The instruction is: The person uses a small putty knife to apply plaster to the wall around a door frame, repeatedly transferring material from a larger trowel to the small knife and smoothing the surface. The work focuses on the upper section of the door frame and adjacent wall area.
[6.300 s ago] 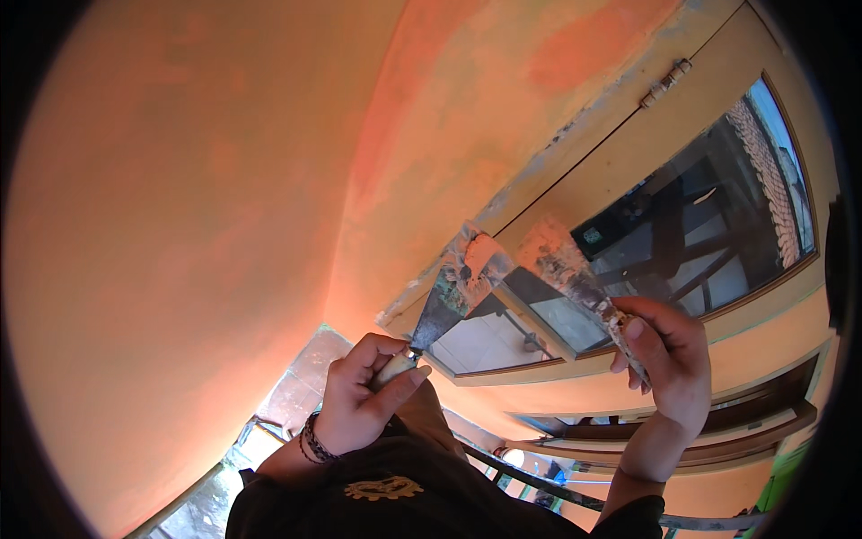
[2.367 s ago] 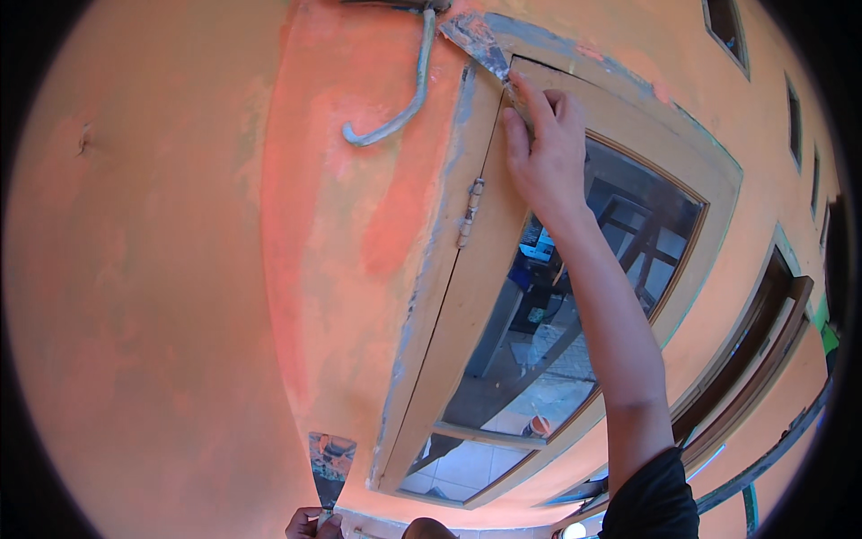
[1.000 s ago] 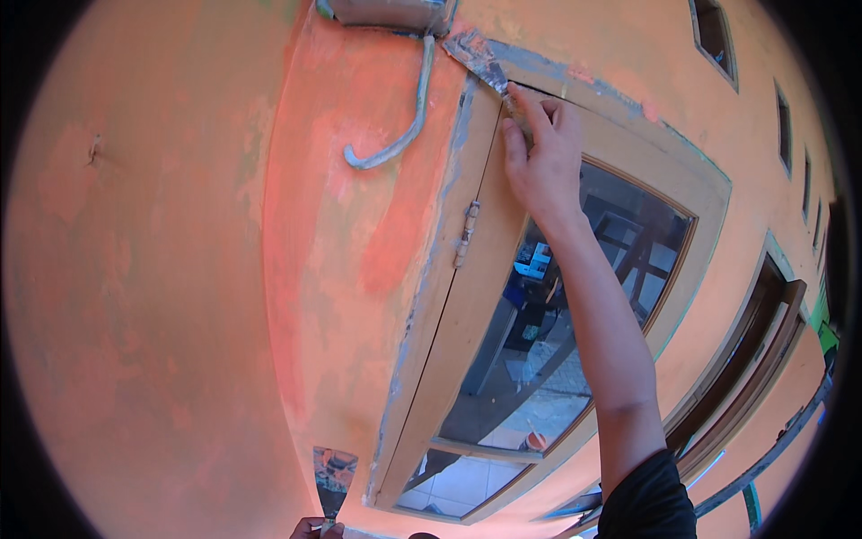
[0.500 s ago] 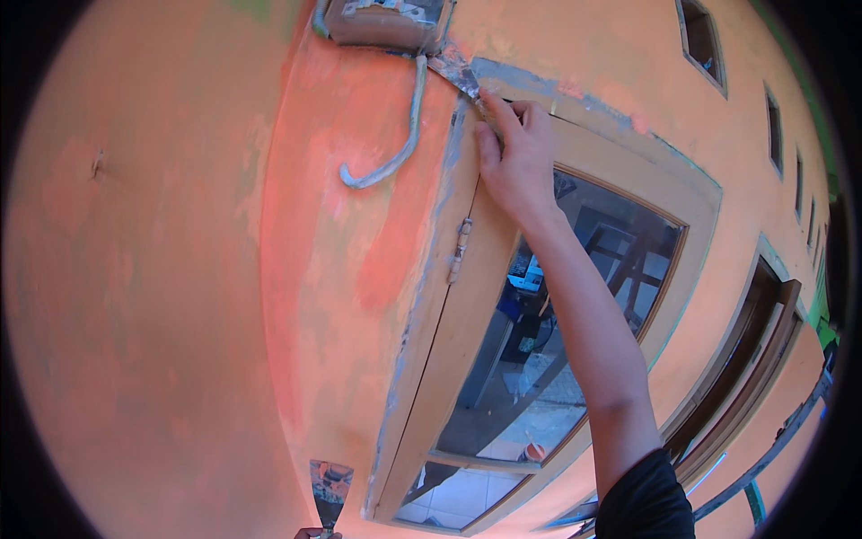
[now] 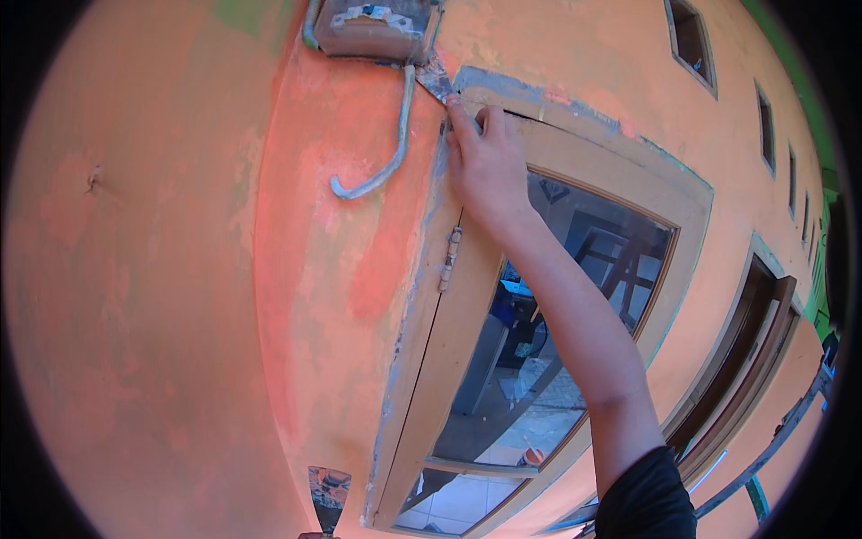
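Note:
My right hand is raised, its fingers closed round the handle of a putty knife. The blade lies against the orange wall just below a glass-fronted meter box, by the upper left corner of a wooden door frame. At the lower edge only the fingers of my left hand show, gripping a second putty knife that points blade up. That wide blade is smeared with residue. A grey bent pipe hangs under the box, left of my right hand.
Behind my right forearm is a glazed wooden door with a hinge on its left edge. Grey filler lines the frame. A nail juts from the left wall. Small openings and an open window are at right.
My right hand and its putty knife have shifted slightly left in the view, the blade still beneath the meter box. The left putty knife sits a little lower, with less of that hand visible.

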`<state>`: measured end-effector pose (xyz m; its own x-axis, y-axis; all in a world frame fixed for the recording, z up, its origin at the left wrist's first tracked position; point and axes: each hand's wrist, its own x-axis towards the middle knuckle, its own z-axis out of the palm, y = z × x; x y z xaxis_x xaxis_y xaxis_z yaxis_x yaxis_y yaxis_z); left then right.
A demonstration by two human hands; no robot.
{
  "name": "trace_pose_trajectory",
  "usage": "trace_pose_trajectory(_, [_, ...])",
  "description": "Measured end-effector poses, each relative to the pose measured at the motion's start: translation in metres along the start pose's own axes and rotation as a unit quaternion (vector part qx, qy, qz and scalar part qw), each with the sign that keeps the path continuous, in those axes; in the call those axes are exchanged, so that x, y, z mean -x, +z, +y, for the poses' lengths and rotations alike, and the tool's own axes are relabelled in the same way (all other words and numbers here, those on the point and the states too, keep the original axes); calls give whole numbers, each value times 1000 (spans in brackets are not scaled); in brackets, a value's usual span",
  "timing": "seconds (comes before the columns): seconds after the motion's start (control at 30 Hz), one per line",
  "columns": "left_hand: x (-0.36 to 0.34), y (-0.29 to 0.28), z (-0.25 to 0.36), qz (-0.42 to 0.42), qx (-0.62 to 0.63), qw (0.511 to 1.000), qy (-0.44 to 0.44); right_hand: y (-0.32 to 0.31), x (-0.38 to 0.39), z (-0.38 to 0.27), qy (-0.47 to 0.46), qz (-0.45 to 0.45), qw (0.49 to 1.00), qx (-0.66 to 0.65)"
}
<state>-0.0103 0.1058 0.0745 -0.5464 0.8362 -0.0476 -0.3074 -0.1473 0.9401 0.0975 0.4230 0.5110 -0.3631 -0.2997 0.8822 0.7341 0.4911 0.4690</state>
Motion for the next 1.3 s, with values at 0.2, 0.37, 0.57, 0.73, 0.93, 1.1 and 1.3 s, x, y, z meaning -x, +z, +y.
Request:
trace_pose_trajectory(0.2, [0,4,-2,6,-7,1000,-8,-7,-6,-9,-6,-47,999,4])
trace_pose_trajectory(0.37, [-1,10,-3,7,0,1000,-14,-13,-12,-9,6,-85,996,23])
trace_pose_trajectory(0.57, [-2,18,-3,0,-7,1000,-22,-25,-17,-10,1,-124,992,29])
trace_pose_trajectory(0.73, [-3,23,-1,-3,-18,999,-30,-23,-10,-11,0,-126,991,38])
trace_pose_trajectory(0.93, [-6,23,-4,-12,-25,1000,-15,-36,4,-9,-6,-150,988,44])
trace_pose_trajectory(1.1, [-4,23,3,-26,-30,999,-7,-62,12,-16,15,-182,983,10])
trace_pose_trajectory(1.3, [0,17,6,-19,-28,999,-8,-71,27,-4,78,-132,987,-56])
